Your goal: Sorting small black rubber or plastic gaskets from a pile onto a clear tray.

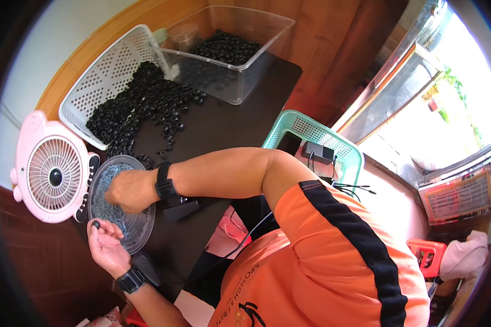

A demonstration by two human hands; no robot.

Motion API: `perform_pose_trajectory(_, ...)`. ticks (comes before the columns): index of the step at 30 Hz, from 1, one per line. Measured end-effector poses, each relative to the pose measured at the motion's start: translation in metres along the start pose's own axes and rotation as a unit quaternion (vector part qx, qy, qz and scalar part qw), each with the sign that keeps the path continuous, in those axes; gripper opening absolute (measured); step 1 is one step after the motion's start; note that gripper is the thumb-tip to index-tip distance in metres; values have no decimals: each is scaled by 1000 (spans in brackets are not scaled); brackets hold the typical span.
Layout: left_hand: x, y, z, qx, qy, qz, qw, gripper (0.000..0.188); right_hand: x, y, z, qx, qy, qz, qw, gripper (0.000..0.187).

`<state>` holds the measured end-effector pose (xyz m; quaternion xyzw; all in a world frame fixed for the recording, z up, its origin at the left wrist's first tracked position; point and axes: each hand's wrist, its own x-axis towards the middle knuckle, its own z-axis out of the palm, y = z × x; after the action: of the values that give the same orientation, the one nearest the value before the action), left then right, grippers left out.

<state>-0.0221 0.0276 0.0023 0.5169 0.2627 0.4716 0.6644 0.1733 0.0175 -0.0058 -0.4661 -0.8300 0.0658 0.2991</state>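
Observation:
My left hand (106,248) is turned palm up beside the near edge of a round clear plastic dish (142,231). Between its thumb and fingers it pinches a small black cylindrical piece (96,224). Reaching over the dish, my right hand (132,191) has its fingers bent down into a heap of tiny blue-grey bits (102,210). The fingertips look drawn together, but what they hold is hidden. Similar black ring-like pieces (147,103) spill in a big pile from a tipped white perforated basket (73,106) onto the dark tabletop (240,122).
A pink fan (53,169) stands left of the dish. At the back, a clear plastic bin (256,27) holds more black pieces. A mint-green basket (352,158) with a dark box and cables is beside my right arm. A red stool (428,253) stands far right.

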Motion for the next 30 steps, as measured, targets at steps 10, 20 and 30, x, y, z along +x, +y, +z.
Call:
perform_pose_trajectory(10,1,-3,3,20,-15,-25,999,22,4,17,5,86,112,19,990,20)
perform_pose_trajectory(20,-3,-12,12,-87,-57,-70,992,17,1,16,-20,247,115,29,962,15)
perform_pose_trajectory(30,-11,-9,21,-47,-59,-75,994,24,0,-13,-48,348,10,9,937,11)
